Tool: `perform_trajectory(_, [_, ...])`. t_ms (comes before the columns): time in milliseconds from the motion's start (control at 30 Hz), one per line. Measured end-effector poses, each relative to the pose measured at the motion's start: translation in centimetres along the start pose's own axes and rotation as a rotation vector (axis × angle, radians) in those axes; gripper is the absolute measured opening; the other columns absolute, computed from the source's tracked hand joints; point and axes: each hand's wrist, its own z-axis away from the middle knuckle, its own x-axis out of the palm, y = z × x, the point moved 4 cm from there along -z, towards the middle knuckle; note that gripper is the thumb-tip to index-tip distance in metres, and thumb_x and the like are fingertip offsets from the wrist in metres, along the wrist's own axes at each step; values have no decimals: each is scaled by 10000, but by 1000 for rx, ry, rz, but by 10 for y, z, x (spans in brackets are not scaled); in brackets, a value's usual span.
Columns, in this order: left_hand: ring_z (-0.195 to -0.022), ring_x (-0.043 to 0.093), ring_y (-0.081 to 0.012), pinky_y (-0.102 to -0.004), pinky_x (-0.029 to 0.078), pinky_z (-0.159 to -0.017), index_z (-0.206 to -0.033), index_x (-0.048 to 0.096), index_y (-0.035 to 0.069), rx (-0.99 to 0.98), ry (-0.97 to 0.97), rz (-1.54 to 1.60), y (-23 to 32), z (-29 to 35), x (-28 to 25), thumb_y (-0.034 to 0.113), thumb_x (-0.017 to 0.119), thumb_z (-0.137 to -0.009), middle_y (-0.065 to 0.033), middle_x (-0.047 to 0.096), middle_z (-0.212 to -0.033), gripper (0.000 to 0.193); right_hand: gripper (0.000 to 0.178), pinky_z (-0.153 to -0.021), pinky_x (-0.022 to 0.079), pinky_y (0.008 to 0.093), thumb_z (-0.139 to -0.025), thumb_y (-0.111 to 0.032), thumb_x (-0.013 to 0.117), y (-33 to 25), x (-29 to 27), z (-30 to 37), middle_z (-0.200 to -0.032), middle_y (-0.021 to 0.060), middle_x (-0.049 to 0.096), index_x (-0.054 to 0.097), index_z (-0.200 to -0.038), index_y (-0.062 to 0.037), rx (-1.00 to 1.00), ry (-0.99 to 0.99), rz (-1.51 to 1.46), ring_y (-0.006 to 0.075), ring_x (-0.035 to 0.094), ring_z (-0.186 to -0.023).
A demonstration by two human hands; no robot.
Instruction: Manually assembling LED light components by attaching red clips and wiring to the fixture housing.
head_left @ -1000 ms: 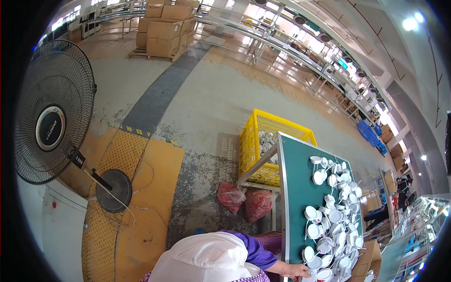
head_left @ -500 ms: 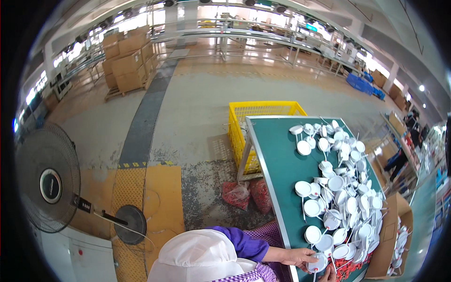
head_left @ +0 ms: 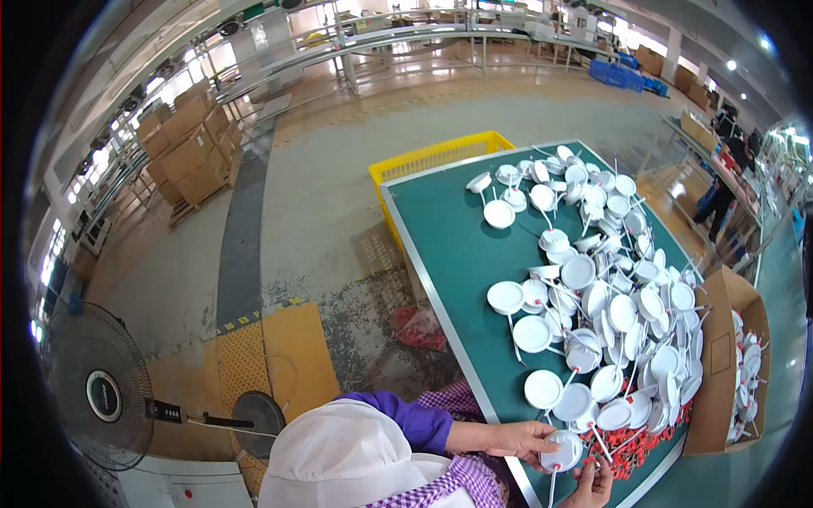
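Observation:
My left hand [head_left: 529, 444], coming out of a purple sleeve, grips a round white disc [head_left: 561, 451] by its edge. The disc has a small red spot and a white lead hanging from its lower side. Just right of it, my right hand [head_left: 591, 486] is closed in a pinch near the disc; the small thing at its fingertips is too tiny to name. Both hands are at the near edge of a green-topped table [head_left: 453, 245]. A heap of similar white discs with leads [head_left: 622, 313] covers its right part. Small red and black pieces [head_left: 631, 449] lie beside my hands.
An open cardboard box [head_left: 716, 364] with more white discs stands at the table's right. Beyond the table's far left side is a yellow crate [head_left: 440, 152]. A standing fan [head_left: 103, 395] is at left, with stacked cartons [head_left: 190, 152] behind. A red bag [head_left: 419, 328] lies on the floor.
The view has shifted, so the table sits higher and further left. My right hand shows more fully, its fingers pinched beside the disc. My left hand still holds the disc.

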Motion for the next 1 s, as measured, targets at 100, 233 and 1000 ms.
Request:
perform_trajectory(100, [-965, 661, -133, -259, 556, -770, -1322, 501, 44, 30, 40, -49, 5, 4, 4, 293, 631, -964, -42, 637, -1135, 455, 184, -749, 522, 322, -899, -123, 667, 27, -11, -7, -969, 117, 695, 696, -1036, -2, 58, 11, 21, 207, 629, -845])
perform_trajectory(233, [-954, 655, -114, -245, 551, -745, -1318, 515, 46, 83, 60, -102, -3, 6, 9, 299, 634, -962, -31, 644, -1121, 452, 151, -727, 514, 317, -889, -153, 684, 26, -18, -1, -902, 94, 690, 701, -958, -19, -8, -1, 61, 181, 617, -810])
perform_trajectory(1000, [-994, 652, -157, -298, 567, -781, -1284, 519, 27, 138, 282, -154, 22, 9, 41, 229, 598, -984, -73, 638, -1161, 370, 231, -656, 587, 271, -936, -78, 644, 46, -16, -9, -875, 163, 700, 635, -1101, 84, 209, -55, -502, 207, 715, -738])
